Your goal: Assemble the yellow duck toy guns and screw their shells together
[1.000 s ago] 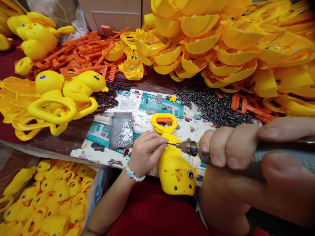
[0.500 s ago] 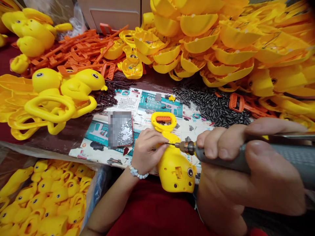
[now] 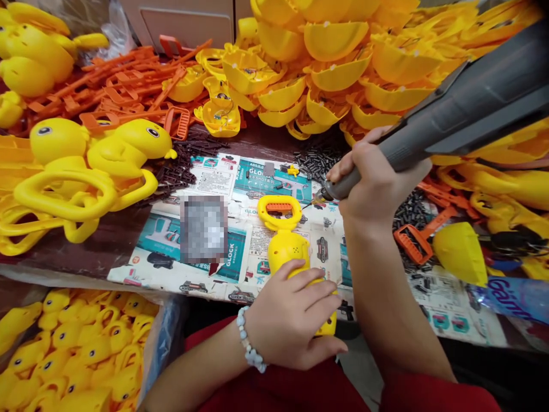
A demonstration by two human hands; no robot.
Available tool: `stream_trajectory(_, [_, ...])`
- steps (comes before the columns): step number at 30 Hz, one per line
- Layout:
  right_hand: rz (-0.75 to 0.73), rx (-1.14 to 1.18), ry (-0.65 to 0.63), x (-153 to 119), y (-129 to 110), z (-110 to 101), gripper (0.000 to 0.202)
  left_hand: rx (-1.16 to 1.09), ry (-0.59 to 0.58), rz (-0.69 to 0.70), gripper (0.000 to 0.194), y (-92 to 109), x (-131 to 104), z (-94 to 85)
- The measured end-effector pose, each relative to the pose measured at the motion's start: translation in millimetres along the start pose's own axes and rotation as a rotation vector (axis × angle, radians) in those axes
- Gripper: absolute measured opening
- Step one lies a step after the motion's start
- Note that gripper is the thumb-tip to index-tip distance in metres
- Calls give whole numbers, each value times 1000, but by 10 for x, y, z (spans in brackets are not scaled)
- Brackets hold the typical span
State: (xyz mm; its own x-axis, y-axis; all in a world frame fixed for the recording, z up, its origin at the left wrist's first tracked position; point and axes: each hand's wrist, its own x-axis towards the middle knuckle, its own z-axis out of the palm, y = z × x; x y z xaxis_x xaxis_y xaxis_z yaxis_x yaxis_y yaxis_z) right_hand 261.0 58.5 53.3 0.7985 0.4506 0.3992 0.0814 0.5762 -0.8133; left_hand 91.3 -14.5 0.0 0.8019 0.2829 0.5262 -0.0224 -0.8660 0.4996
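Note:
A yellow plastic duck toy lies on the printed cardboard, its loop handle with an orange insert pointing away from me. My left hand is laid across its body, fingers over the top and thumb at the near end, holding it; the head is mostly covered. In my right hand is a grey electric screwdriver, tilted, with its thin bit beside the right side of the handle loop. Whether a screw sits on the bit is too small to tell. Left of the toy is a blurred-out patch.
Black cylindrical pieces lie behind my right hand. Stacked yellow shells and orange plastic parts fill the back. More duck toys stand at left, with a box of yellow ducks below. A yellow shell lies at right.
The screwdriver has lifted off the toy's body and swung up and away, to beside the handle. My left hand has gone from pinching near the bit to lying across the body.

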Motion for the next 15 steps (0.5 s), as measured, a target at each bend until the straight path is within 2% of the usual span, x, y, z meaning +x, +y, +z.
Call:
stream_trajectory(6, [-25,-31,-8,-65,79,16,15,-74,24,-6,33,-54,-10,24])
stream_trajectory(10, [19,-69,-2,-78,107,5,15,-108,46,7,28,-64,-5,-3])
stream_trajectory(13, [12,-104,58,-131,118,-11,13,-108,67,22,23,-75,0,-1])
stream_trajectory(15, [-12,-117,143,-204,134,-14,13,-109,83,42,21,-77,0,8])
